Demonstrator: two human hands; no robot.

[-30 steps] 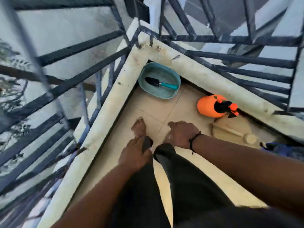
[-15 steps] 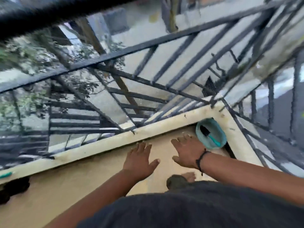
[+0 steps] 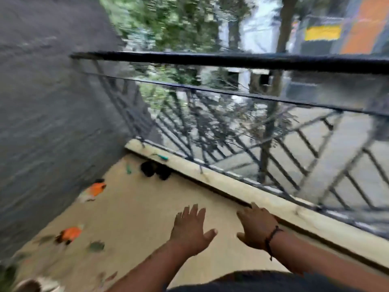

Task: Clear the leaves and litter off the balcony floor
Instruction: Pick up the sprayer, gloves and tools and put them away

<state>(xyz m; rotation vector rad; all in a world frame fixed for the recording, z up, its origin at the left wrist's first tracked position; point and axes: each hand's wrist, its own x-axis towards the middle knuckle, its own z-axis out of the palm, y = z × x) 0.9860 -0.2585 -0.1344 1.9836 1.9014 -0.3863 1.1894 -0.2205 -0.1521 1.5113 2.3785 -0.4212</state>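
— Where are the person's hands?

— Both are low in view, held out flat with fingers spread wide, holding nothing. The left hand (image 3: 190,230) is over the balcony floor (image 3: 147,207). The right hand (image 3: 257,226) is by the pale ledge (image 3: 231,184) under the railing (image 3: 231,60).

— And the litter?

— All off to the left. A dark green leaf (image 3: 96,246) lies nearest, then an orange scrap (image 3: 70,233). Farther along sits another orange scrap (image 3: 95,190). Far back, a small teal bit (image 3: 128,169) and a dark lump (image 3: 155,170) lie by the ledge.

— Which hand is closer?

— The left one, most likely. The view is blurry, so the shapes are hard to tell.
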